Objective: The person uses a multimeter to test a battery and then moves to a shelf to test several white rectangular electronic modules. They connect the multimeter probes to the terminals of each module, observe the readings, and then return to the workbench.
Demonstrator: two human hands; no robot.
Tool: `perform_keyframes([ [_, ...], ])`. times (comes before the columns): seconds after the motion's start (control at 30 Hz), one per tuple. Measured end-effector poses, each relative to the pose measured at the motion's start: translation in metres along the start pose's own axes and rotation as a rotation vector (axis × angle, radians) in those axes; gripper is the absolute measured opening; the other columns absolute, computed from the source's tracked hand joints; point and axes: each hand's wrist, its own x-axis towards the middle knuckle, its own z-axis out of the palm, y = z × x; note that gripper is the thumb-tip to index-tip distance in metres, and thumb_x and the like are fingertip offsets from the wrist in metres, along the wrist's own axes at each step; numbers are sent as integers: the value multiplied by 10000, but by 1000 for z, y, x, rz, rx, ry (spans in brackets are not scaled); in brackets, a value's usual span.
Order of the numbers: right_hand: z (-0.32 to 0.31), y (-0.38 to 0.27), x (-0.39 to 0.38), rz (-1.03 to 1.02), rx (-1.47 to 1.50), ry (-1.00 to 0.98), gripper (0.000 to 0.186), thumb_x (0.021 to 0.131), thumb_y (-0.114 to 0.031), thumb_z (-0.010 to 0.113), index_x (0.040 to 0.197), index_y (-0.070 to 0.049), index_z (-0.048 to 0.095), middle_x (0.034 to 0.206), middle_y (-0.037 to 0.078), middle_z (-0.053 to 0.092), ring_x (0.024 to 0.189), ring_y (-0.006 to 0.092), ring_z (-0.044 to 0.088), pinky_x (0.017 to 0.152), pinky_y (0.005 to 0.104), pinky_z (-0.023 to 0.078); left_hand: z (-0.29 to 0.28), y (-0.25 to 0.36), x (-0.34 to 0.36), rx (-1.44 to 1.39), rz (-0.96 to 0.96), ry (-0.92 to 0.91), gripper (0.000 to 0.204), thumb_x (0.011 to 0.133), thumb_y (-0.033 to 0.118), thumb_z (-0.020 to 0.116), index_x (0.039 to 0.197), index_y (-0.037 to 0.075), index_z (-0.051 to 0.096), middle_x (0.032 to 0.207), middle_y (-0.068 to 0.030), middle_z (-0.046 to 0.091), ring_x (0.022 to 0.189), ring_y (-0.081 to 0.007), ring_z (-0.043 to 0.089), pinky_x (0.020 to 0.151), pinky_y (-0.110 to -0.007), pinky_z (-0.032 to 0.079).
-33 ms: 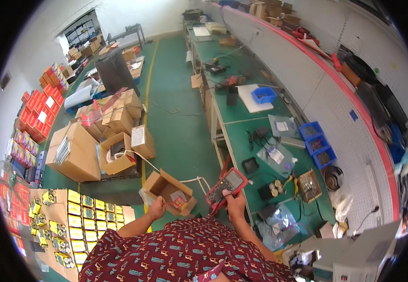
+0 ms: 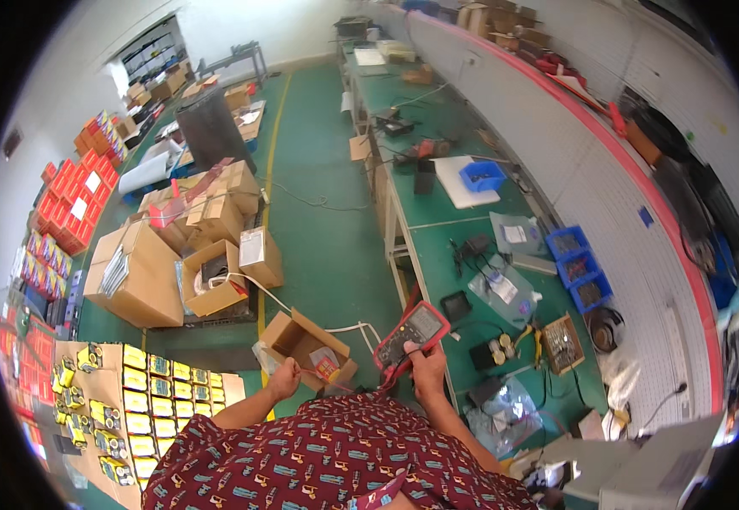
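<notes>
Right hand (image 2: pixel 426 372) gripping the red meter (image 2: pixel 412 334), thumb on its face — meter held face up by the bench (image 2: pixel 431 255) edge, right of an open carton (image 2: pixel 280 333). Left hand (image 2: pixel 283 380) curled near the carton — cannot tell if it pinches anything. Yellow packs (image 2: pixel 134 378) in rows farther left.

Right grip (image 2: pixel 426 372) holds red-edged multimeter (image 2: pixel 410 334); left grip (image 2: pixel 284 379) near open carton (image 2: pixel 303 342).
</notes>
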Motion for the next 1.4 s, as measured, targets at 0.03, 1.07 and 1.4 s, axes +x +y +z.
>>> perform_keyframes([
  [0.03, 6, 2, 21, -17, -5, 12, 239, 888, -118, 748, 1079, -45, 625, 815, 12, 647, 497, 71, 497, 399, 236, 354, -3, -5, 6, 22, -9, -21, 209, 908, 125, 618, 1036, 38, 478, 906, -276, 639, 893, -490, 634, 748, -532, 504],
  [1.07, 394, 2, 487, 213, -226, -213, 220, 915, -164, 744, 1068, -68, 620, 760, -16, 606, 466, 69, 465, 394, 240, 344, -205, -125, 430, -147, -383, 120, 173, 914, 149, 586, 1046, 73, 503, 888, -221, 677, 891, -467, 653, 758, -555, 510],
  [1.4, 570, 18, 722, 242, -199, -363, 216, 900, -176, 755, 1022, -55, 624, 757, -6, 607, 492, 72, 479, 407, 250, 353, -284, -147, 621, -115, -454, 200, 201, 898, 182, 631, 1001, 41, 530, 880, -239, 667, 880, -456, 655, 765, -525, 515],
])
